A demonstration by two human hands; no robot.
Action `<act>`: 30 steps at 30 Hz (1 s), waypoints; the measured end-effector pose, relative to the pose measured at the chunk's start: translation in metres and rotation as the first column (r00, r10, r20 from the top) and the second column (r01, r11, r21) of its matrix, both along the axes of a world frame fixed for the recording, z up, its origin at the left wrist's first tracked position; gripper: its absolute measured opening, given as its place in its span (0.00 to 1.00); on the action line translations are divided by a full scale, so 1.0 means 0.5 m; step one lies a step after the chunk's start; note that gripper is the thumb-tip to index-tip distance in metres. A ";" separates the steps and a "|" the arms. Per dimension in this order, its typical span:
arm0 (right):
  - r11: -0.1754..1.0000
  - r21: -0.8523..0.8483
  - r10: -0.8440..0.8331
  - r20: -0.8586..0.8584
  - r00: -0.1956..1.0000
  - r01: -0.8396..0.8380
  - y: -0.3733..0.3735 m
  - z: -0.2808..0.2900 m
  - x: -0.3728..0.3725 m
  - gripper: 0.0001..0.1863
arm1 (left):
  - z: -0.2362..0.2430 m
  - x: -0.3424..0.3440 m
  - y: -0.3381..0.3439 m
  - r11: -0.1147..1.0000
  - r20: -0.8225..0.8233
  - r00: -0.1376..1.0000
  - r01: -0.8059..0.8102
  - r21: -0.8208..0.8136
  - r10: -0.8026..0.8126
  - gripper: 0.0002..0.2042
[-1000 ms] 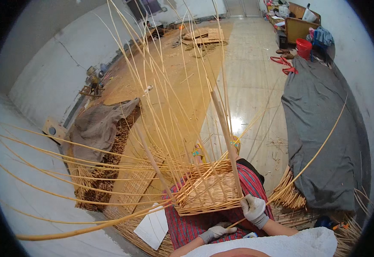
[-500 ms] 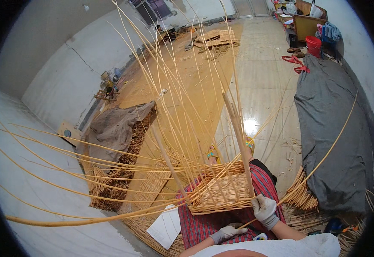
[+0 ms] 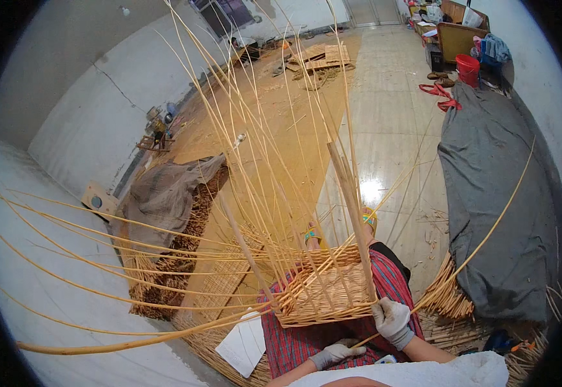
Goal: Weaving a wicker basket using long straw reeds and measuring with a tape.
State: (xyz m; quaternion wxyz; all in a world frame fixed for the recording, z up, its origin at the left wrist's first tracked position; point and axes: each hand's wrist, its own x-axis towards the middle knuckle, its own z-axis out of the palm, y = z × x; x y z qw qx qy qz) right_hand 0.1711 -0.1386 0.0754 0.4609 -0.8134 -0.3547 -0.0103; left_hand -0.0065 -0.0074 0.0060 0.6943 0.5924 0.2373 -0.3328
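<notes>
A half-woven, pale yellow wicker basket (image 3: 329, 293) rests on the person's lap, over a red plaid cloth (image 3: 307, 342), with long thin upright cane rods (image 3: 255, 161) fanning out above and to the left of it. The right hand (image 3: 392, 320), in a light grey work glove, sits at the basket's near right corner, its fingers closed around the base of a thick straight cane stake (image 3: 352, 206) that rises steeply away from it. The left hand (image 3: 336, 352), gloved the same way, lies lower and just to the left of the right hand, below the basket's near edge, curled on a thin cane strand (image 3: 481, 242) that sweeps up and away to the right. A white sheet of paper (image 3: 243, 343) lies on the floor well to the left of the left hand. A large dark grey tarpaulin (image 3: 500, 187) covers a heap far beyond the right hand.
</notes>
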 end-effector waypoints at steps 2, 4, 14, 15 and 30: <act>1.000 0.029 -0.001 -0.012 1.000 0.001 0.000 0.004 0.000 0.10 | -0.002 -0.002 -0.001 0.997 -0.008 0.999 -0.049 -0.055 0.049 0.25; 1.000 0.023 0.001 -0.004 1.000 0.000 0.001 0.007 0.001 0.10 | -0.003 -0.004 -0.003 0.999 0.010 0.999 -0.048 0.007 0.048 0.26; 0.999 0.041 0.015 -0.016 1.000 -0.014 -0.001 0.006 0.001 0.10 | 0.018 0.005 0.004 0.998 0.020 0.999 0.038 -0.052 -0.037 0.27; 1.000 0.029 0.010 -0.006 1.000 -0.010 0.000 0.007 0.001 0.10 | 0.020 0.006 0.004 0.997 -0.006 0.999 0.051 -0.060 -0.052 0.27; 1.000 0.008 0.027 -0.017 0.999 -0.027 -0.002 0.012 0.009 0.09 | 0.002 -0.037 -0.020 0.990 0.376 0.921 -0.131 0.047 0.104 0.16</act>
